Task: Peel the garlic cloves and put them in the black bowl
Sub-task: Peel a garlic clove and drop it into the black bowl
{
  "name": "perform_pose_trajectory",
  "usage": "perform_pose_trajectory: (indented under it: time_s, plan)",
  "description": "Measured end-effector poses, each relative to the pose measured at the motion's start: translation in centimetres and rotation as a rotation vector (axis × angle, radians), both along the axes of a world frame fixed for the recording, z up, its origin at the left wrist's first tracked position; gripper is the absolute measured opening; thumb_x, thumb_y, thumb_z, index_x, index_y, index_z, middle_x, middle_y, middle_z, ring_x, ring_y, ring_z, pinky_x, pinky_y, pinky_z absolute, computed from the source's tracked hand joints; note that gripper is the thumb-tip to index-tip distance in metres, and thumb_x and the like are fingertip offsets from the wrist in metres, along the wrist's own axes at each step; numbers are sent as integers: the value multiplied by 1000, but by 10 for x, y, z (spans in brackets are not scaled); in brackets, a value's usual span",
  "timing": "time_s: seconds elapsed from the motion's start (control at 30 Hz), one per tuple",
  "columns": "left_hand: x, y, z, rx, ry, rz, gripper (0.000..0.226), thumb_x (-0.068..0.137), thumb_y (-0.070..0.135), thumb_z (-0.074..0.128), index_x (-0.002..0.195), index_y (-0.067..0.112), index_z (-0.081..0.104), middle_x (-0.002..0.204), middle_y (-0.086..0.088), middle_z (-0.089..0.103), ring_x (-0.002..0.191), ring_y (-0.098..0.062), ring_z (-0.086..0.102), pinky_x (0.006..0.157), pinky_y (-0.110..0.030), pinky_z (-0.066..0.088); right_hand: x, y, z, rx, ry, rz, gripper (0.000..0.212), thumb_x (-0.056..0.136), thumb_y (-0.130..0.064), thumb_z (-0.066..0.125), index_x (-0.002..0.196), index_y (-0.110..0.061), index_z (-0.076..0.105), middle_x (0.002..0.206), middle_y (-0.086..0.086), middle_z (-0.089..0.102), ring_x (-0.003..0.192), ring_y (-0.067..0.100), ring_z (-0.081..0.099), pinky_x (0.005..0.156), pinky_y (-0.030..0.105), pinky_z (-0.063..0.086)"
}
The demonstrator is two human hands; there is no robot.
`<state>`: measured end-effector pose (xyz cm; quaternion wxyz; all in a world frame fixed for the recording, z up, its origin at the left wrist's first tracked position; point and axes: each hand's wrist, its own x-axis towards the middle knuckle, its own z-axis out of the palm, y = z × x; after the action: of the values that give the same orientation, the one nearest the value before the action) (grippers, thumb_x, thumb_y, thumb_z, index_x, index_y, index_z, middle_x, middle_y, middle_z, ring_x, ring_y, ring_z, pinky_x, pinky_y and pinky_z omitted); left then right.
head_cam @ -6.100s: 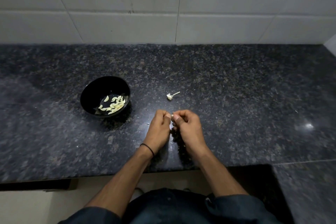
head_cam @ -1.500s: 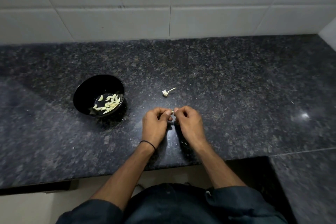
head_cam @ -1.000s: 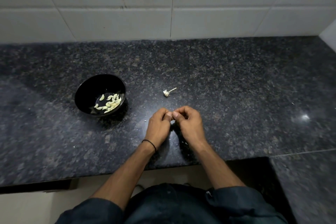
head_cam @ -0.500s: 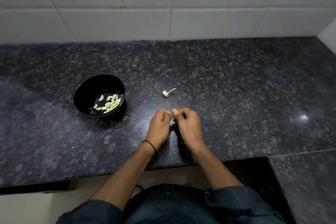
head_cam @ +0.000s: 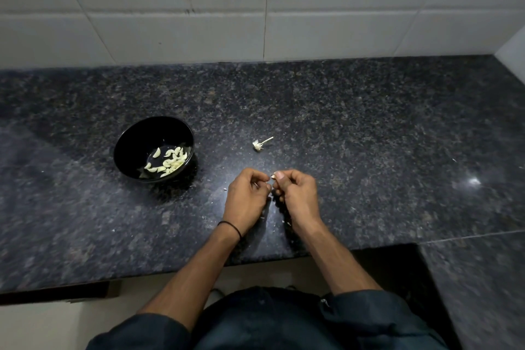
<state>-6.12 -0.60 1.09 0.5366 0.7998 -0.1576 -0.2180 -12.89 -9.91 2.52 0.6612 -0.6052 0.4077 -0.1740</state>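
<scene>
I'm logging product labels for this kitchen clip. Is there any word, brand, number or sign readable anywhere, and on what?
None: no text shows on the black bowl, the wall tiles or the granite counter.

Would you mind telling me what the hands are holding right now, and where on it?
The right hand pinches a small garlic clove at its fingertips; the left hand holds nothing I can make out.
</scene>
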Motion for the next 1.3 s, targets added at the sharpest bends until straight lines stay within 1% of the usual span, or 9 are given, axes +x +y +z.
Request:
perform_pose_trajectory:
  time_s: [0.17,0.3,0.43,0.57,0.73,0.9,0.97,1.07,1.3]
  plan:
    - [0,4,7,49,-223,-69,6,92,17,65,93,21,70,83,9,69,66,0,55,62,-8,37,-4,-1,-2,-95,22,26,21,100,-17,60,85,-8,71,64,-6,65,56,1,56,56,19,45]
    - [0,6,10,29,-342,-74,3,91,19,69,89,20,70,84,13,66,68,0,54,68,-19,45,-5,0,-3,-198,59,50,21,100,-20,60,81,-16,70,68,-6,69,61,1,61,60,20,47]
    - [4,7,5,17,-308,-63,6,91,23,69,85,23,70,80,15,67,74,3,61,73,-26,49,-5,0,-4,-237,80,81,21,100,-21,60,82,-17,70,71,-4,70,63,4,62,60,23,50]
    - [7,12,-2,35,-205,-6,8,93,26,67,85,25,69,80,9,71,78,-11,71,77,-36,56,-6,-3,-8,-242,101,82,14,98,-18,60,90,-19,71,80,-3,73,72,10,66,68,28,54]
    - [17,13,0,68,-234,46,8,92,22,68,85,21,71,79,12,69,74,-5,62,73,-28,49,-10,-8,-4,-456,156,128,15,96,-6,60,99,-15,72,96,-5,72,90,5,66,73,4,44]
    - [32,5,0,136,-309,31,4,89,19,70,86,18,72,81,7,68,75,-13,59,75,-27,47,-4,-12,1,-660,183,213,24,97,6,52,105,-3,73,104,5,65,81,-6,57,76,-2,39]
    - [39,2,-5,188,-347,7,3,89,20,69,87,19,71,87,4,70,85,-17,60,81,-32,48,0,-13,-1,-753,200,263,22,98,0,53,106,-3,73,103,7,64,85,4,58,82,6,45]
    - [47,-1,-9,258,-402,-34,1,89,18,68,90,18,69,93,-1,71,94,-21,60,84,-33,46,5,-10,-14,-908,237,389,19,99,-15,57,98,-4,72,99,9,62,94,24,56,89,38,47]
    - [51,6,-7,233,-402,-59,10,84,7,68,88,17,70,90,1,71,90,-21,64,83,-33,50,-23,4,-31,-1125,187,540,15,96,-8,59,106,-4,68,112,7,62,101,27,56,86,41,52]
